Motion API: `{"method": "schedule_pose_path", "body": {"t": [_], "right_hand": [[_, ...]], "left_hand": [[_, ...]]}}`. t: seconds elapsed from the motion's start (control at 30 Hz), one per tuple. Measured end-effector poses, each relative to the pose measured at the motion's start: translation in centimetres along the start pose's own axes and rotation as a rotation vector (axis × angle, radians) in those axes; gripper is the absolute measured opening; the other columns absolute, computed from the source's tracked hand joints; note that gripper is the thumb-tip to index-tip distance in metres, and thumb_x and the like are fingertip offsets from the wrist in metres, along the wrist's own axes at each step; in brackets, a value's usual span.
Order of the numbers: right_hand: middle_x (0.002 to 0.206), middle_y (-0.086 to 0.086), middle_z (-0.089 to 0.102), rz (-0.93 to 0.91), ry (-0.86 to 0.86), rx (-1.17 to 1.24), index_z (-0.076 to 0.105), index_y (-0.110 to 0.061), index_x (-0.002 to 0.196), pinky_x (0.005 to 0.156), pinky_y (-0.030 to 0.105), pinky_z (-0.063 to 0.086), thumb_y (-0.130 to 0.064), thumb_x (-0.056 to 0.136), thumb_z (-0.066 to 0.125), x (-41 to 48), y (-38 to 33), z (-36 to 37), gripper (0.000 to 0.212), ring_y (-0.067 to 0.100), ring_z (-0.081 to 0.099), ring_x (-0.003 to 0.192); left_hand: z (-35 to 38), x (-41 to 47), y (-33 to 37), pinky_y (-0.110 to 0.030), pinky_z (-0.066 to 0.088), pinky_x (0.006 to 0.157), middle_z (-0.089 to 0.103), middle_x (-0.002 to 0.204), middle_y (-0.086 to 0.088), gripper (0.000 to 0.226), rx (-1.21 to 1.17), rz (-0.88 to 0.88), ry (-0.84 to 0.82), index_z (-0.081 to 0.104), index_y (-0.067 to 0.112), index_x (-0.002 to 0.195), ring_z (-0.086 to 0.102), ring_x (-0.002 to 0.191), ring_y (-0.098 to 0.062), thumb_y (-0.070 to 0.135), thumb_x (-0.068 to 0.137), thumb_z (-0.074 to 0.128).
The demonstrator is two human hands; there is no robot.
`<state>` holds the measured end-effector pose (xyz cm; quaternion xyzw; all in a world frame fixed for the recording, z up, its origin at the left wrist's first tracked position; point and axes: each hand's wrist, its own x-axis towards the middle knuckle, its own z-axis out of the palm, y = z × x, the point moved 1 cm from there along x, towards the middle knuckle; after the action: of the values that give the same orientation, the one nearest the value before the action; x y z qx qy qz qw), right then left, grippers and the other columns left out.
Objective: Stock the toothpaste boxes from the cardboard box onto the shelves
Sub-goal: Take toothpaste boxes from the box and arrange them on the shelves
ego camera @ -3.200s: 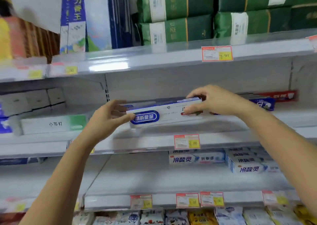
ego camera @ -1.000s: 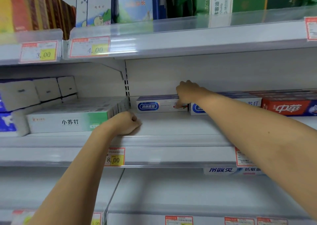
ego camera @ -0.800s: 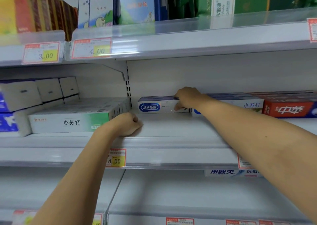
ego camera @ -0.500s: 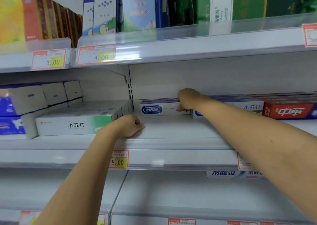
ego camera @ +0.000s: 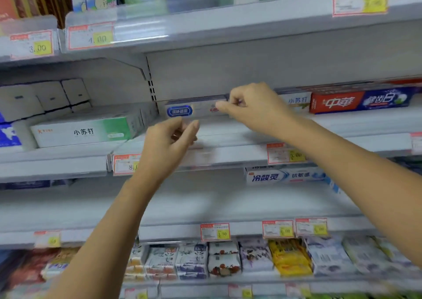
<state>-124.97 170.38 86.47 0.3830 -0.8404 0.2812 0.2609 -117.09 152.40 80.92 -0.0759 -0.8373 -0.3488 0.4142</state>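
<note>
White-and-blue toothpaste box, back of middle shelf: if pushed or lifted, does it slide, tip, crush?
The toothpaste box lies flat, long and square-edged: likely slides, won't roll or tip. The shelf looks smooth, so an end push would probably swivel it. Thin-looking carton: probably light, dentable under hard squeeze.

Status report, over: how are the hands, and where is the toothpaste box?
Left hand empty, fingers loosely curled. Right hand at toothpaste box right end, grip unclear. Box flat on shelf, at the back. No obstacle seen.
</note>
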Motion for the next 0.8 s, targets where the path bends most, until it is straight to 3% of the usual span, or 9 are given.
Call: {"method": "schedule_pose_path", "body": {"t": [0.13,0.23,0.37,0.53,0.63,0.73,0.8], "right_hand": [[0.053,-0.002,0.049,0.099,-0.035,0.114,0.053,-0.016,0.061,0.057,0.031,0.035,-0.046,0.089,0.057,-6.8,1.9,0.1,0.041,0.010,0.042,0.051],[0.051,-0.006,0.046,0.121,-0.178,-0.010,0.053,-0.021,0.067,0.054,0.032,0.035,-0.048,0.090,0.053,-12.4,3.1,1.6,0.036,0.009,0.044,0.051],[0.062,-0.009,0.053,0.197,-0.386,-0.090,0.057,-0.024,0.077,0.059,0.030,0.036,-0.050,0.089,0.054,-18.9,5.9,3.6,0.030,0.008,0.047,0.063],[0.080,-0.011,0.051,0.341,-0.581,0.018,0.051,-0.021,0.081,0.060,0.022,0.034,-0.025,0.087,0.062,-26.9,10.8,7.5,0.013,0.007,0.047,0.074],[0.079,-0.013,0.040,0.458,-0.684,0.057,0.043,-0.022,0.077,0.067,0.026,0.035,-0.008,0.083,0.059,-32.3,14.3,11.1,0.022,0.010,0.044,0.077],[0.079,-0.006,0.042,0.601,-0.764,0.087,0.037,-0.024,0.070,0.067,0.031,0.033,-0.005,0.082,0.056,-38.1,17.7,15.0,0.030,0.016,0.044,0.078],[0.080,-0.002,0.045,0.695,-0.811,0.095,0.036,-0.024,0.067,0.068,0.032,0.033,-0.006,0.081,0.056,-42.8,20.0,17.9,0.031,0.018,0.044,0.080]], "left_hand": [[3.9,-5.3,0.9,-0.032,0.050,0.060,0.064,0.057,0.004,0.056,-0.130,-0.068,-0.124,0.060,0.004,0.057,0.061,0.055,-0.011,0.051,0.085,0.050],[7.1,-9.6,-0.2,-0.035,0.050,0.061,0.064,0.058,-0.004,0.058,-0.131,-0.081,-0.279,0.059,0.003,0.058,0.063,0.058,-0.010,0.053,0.084,0.050],[11.2,-15.3,-2.6,-0.031,0.048,0.052,0.061,0.058,-0.001,0.039,-0.186,-0.199,-0.459,0.056,0.017,0.065,0.058,0.054,-0.017,0.052,0.082,0.055],[16.9,-21.4,-4.8,-0.021,0.045,0.054,0.063,0.067,0.001,0.023,-0.235,-0.320,-0.660,0.050,0.023,0.071,0.059,0.057,-0.010,0.025,0.088,0.066],[20.5,-25.2,-6.0,-0.020,0.046,0.057,0.064,0.078,0.004,0.024,-0.255,-0.392,-0.770,0.048,0.016,0.071,0.061,0.069,-0.006,0.016,0.088,0.065],[23.6,-29.6,-7.2,-0.020,0.047,0.058,0.065,0.081,-0.004,0.024,-0.272,-0.478,-0.828,0.049,0.008,0.071,0.061,0.071,-0.005,0.012,0.088,0.065],[26.0,-33.5,-8.6,-0.022,0.048,0.061,0.065,0.080,-0.007,0.025,-0.266,-0.520,-0.868,0.048,0.012,0.068,0.062,0.070,-0.008,0.009,0.086,0.066]]}}
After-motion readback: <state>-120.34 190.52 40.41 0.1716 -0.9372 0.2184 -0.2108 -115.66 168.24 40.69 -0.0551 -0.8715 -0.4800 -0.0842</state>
